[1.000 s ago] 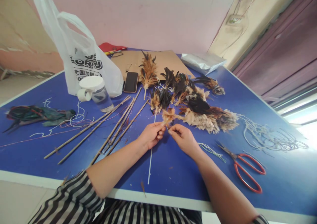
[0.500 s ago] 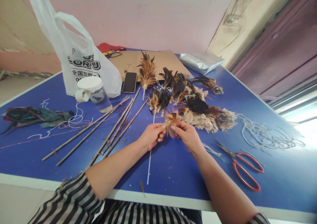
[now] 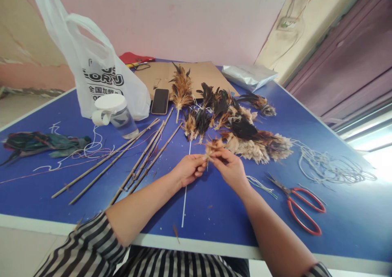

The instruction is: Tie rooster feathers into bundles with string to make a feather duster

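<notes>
Between both hands is a small bunch of brown feathers, its quill ends pointing down toward me. My left hand pinches the base of the bunch between thumb and fingers. From the right, my right hand is closed on the same base, fingertips close to the left ones. A thin greenish stem shows just below the pinch. Just beyond lie tied bunches of black and brown feathers and a pale, fluffy feather heap. A finished-looking feather cluster on a stick rests farther back.
Red-handled scissors and tangled white string lie to the right, cut strings nearer. On the left are thin sticks, a lidded jar, a plastic bag and a phone. Cardboard lies behind.
My right hand has shifted slightly, its fingers drawing in at the base of the brown feathers. The feathers now look more gathered. My left hand has stayed nearly in place.
</notes>
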`<state>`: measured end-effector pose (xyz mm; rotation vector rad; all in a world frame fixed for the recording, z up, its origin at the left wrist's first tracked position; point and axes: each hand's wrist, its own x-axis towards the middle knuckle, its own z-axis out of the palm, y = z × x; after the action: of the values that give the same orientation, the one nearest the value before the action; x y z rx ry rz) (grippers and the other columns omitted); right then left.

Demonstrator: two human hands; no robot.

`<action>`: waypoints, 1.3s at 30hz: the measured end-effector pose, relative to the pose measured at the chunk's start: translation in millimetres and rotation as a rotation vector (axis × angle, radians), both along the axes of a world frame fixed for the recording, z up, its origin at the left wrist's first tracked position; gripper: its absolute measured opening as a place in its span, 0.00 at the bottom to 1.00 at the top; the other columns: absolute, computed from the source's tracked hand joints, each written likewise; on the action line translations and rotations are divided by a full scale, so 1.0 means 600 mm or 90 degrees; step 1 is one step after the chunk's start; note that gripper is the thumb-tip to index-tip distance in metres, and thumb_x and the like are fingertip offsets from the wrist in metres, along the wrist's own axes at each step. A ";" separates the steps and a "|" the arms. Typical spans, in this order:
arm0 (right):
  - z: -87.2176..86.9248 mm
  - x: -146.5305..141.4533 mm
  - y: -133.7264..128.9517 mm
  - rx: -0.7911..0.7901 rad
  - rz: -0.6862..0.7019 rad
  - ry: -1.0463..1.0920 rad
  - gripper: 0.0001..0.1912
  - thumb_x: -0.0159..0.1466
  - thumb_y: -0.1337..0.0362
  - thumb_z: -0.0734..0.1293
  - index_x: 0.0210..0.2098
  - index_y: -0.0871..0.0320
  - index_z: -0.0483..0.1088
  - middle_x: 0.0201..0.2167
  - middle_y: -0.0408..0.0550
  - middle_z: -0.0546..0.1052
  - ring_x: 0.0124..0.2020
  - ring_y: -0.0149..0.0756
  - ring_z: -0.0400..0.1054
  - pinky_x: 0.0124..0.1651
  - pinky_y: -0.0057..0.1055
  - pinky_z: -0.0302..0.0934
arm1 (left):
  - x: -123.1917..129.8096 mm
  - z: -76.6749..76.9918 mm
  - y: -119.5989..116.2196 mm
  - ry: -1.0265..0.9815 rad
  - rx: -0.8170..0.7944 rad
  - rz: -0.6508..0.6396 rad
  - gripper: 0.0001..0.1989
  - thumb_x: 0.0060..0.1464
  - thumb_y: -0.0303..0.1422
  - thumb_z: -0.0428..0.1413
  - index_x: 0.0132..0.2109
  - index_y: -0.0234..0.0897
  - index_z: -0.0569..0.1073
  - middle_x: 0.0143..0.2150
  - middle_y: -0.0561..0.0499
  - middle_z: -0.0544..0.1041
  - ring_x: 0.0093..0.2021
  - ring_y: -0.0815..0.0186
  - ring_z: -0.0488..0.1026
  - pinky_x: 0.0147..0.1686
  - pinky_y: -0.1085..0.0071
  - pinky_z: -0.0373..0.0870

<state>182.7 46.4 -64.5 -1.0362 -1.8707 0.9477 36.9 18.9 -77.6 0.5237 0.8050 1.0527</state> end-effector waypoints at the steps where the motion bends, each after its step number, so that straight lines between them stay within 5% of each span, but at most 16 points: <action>1: -0.001 0.000 0.001 -0.032 -0.015 0.007 0.09 0.57 0.59 0.63 0.27 0.58 0.68 0.23 0.44 0.70 0.24 0.30 0.61 0.28 0.28 0.57 | 0.001 0.000 -0.001 0.007 -0.004 -0.006 0.12 0.40 0.33 0.62 0.29 0.28 0.70 0.18 0.57 0.61 0.15 0.81 0.51 0.13 0.82 0.40; 5: -0.008 0.000 0.006 -0.132 -0.049 0.026 0.10 0.58 0.57 0.60 0.29 0.58 0.63 0.15 0.39 0.63 0.17 0.28 0.56 0.21 0.27 0.52 | 0.004 0.000 -0.002 0.015 -0.026 -0.026 0.13 0.40 0.34 0.62 0.31 0.27 0.71 0.18 0.57 0.61 0.15 0.81 0.51 0.13 0.82 0.39; 12: -0.016 -0.008 0.010 -0.169 -0.054 0.102 0.08 0.57 0.61 0.60 0.33 0.58 0.63 0.19 0.39 0.64 0.17 0.26 0.54 0.21 0.25 0.52 | 0.003 0.003 -0.005 -0.037 -0.063 -0.098 0.08 0.44 0.29 0.59 0.31 0.28 0.70 0.19 0.56 0.61 0.15 0.82 0.50 0.12 0.84 0.40; 18: -0.022 -0.011 0.008 -0.309 -0.058 0.220 0.14 0.53 0.58 0.66 0.34 0.57 0.61 0.18 0.37 0.67 0.15 0.25 0.57 0.18 0.24 0.50 | -0.006 0.007 0.001 -0.116 -0.116 -0.065 0.01 0.49 0.21 0.52 0.31 0.27 0.69 0.20 0.56 0.59 0.15 0.83 0.51 0.11 0.87 0.41; 25: -0.015 -0.001 0.010 -0.548 0.094 0.321 0.17 0.51 0.55 0.69 0.35 0.59 0.67 0.26 0.42 0.71 0.18 0.23 0.59 0.20 0.23 0.52 | -0.017 0.005 0.009 -0.166 -0.119 -0.058 0.03 0.51 0.21 0.51 0.33 0.27 0.69 0.23 0.55 0.60 0.15 0.83 0.52 0.10 0.88 0.44; 34: -0.026 -0.007 0.006 -0.408 0.018 0.134 0.13 0.51 0.56 0.68 0.27 0.61 0.70 0.18 0.40 0.70 0.15 0.22 0.57 0.17 0.22 0.49 | -0.027 0.000 0.016 -0.141 -0.107 0.002 0.02 0.51 0.24 0.53 0.33 0.27 0.69 0.22 0.55 0.62 0.16 0.83 0.54 0.11 0.88 0.49; 39: -0.029 -0.006 0.008 -0.462 0.079 0.201 0.14 0.52 0.55 0.67 0.27 0.61 0.69 0.20 0.41 0.71 0.16 0.23 0.59 0.19 0.23 0.51 | -0.025 0.002 0.014 -0.118 -0.103 -0.005 0.02 0.50 0.25 0.55 0.33 0.27 0.70 0.23 0.54 0.64 0.17 0.81 0.58 0.11 0.87 0.51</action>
<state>179.2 51.3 -81.9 -1.0900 -1.3516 1.8244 21.6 27.2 -76.5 0.2875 0.7164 1.0039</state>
